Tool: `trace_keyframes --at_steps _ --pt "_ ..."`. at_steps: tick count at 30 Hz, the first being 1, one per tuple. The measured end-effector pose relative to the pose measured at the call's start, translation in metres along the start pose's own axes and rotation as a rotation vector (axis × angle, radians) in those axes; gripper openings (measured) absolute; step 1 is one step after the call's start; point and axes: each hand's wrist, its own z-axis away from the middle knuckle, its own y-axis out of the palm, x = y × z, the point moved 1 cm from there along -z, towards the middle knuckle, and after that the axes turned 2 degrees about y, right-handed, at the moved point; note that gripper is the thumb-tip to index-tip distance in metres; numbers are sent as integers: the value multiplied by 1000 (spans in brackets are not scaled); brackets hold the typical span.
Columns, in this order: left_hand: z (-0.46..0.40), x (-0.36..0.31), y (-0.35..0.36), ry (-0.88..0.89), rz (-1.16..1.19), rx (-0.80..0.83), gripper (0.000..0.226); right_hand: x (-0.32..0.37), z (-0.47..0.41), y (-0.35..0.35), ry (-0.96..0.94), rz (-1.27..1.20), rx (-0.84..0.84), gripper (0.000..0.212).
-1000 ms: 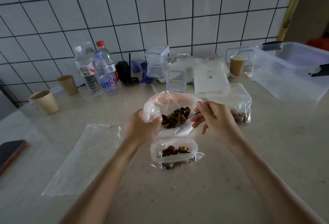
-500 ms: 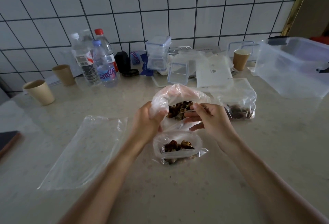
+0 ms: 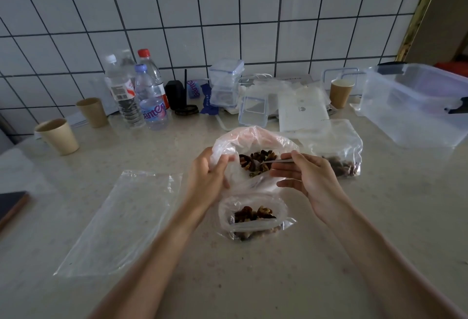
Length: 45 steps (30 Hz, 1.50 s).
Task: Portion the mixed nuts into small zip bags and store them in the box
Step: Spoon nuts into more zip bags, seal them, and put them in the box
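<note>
- Scooping step under way: left hand gripping the rim of the large nut bag, holding its mouth wide.
- Right hand pinching a metal spoon, bowl down among the mixed nuts.
- Small zip bag, part-filled, open on the surface just nearer.
- Next, likely: lifting the loaded spoon level to the small bag; box waiting far right.

Bare counter rightward; empty bag covers the left.

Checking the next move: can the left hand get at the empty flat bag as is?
Probably yes: the flat bag lies bare beside the left hand, but that hand grips the nut bag and must let go first.
</note>
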Motion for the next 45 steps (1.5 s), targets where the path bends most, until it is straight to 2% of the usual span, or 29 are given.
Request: trace_keyframes --at_steps 9,11,14,16,18,23,27,32,36,41,45 --pt "-2 0 -6 -55 25 -33 17 5 1 -3 -28 -23 -27 36" --pt "-4 -3 -11 -77 -23 -19 27 8 3 -3 -44 -22 -30 37" --pt "-3 -9 -23 -95 -180 48 55 13 4 -5 -77 -33 -22 38" --pt "1 -11 -34 -78 -284 46 64 18 4 -7 -105 -41 -6 38" --pt "9 -14 -43 -45 -336 -1 60 22 6 -7 -130 -50 18 39" --pt "36 -19 -49 -4 -383 -111 31 29 11 -8 -153 -75 86 42" --pt "56 -22 -40 -31 -351 59 27 33 14 -11 -153 -24 131 43" --pt "65 -21 -24 -63 -313 156 23 32 17 -12 -230 260 177 47" --pt "66 -21 -21 -65 -211 197 14 29 18 -7 -373 488 217 46" --pt "67 -25 -22 -32 -188 169 11 33 29 -5 -641 602 216 44" --pt "69 -28 -24 -41 -150 154 11 36 38 -2 -773 686 200 45"
